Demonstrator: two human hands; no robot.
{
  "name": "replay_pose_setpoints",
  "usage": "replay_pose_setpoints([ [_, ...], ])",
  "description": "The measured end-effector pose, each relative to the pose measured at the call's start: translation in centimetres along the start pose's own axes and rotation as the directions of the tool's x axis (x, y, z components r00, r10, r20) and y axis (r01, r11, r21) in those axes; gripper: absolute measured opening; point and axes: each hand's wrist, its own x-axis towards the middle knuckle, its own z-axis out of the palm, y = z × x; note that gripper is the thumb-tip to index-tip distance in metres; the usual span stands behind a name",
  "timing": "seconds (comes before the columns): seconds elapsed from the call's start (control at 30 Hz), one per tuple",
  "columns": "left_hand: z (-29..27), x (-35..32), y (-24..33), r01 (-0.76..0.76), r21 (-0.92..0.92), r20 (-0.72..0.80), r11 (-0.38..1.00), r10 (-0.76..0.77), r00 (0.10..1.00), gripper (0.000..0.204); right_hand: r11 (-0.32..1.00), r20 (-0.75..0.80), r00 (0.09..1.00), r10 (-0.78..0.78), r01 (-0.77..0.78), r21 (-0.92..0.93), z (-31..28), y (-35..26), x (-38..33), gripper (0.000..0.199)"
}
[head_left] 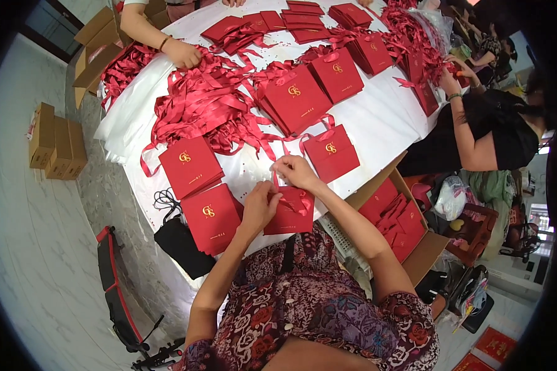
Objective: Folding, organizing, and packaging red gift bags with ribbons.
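Directly before me lies a small red gift bag (pixel 291 221), flat on the table. A red ribbon (pixel 275 180) rises from its top edge between my hands. My left hand (pixel 261 203) pinches the ribbon low, by the bag's upper left corner. Higher up, my right hand (pixel 296 172) has its fingertips closed on the ribbon too. To the left are two stacks of red bags with gold print, a nearer stack (pixel 210 219) and a farther stack (pixel 190 166). Beyond my right hand rests another red bag (pixel 332 153) with a ribbon loop.
A tangled ribbon heap (pixel 210 102) spreads over the white-covered table (pixel 387 102). An open carton (pixel 426 250) of red bags stands at my right. A black pouch (pixel 182 247) sits at the left edge. Other people's hands, including one hand (pixel 182 54), work around the table.
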Motion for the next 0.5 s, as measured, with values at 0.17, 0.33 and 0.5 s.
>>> replay_pose_setpoints([
  [0.17,-0.2,0.3,-2.2,0.155,0.067,0.017,0.986,-0.156,0.988,0.019,0.977,-0.319,0.929,-0.187,0.141,-0.162,-2.7,0.1,-1.0,0.026],
  [0.33,0.6,1.7,-2.8,0.188,0.324,-0.029,0.927,-0.189,0.982,0.024,0.851,-0.239,0.971,0.001,-0.127,-0.510,-3.2,-1.1,-2.6,0.030],
  [0.5,2.5,2.7,-3.5,0.206,0.546,0.032,0.812,-0.266,0.964,0.027,0.651,-0.277,0.960,0.038,-0.234,-0.722,-0.7,0.4,-2.7,0.035],
])
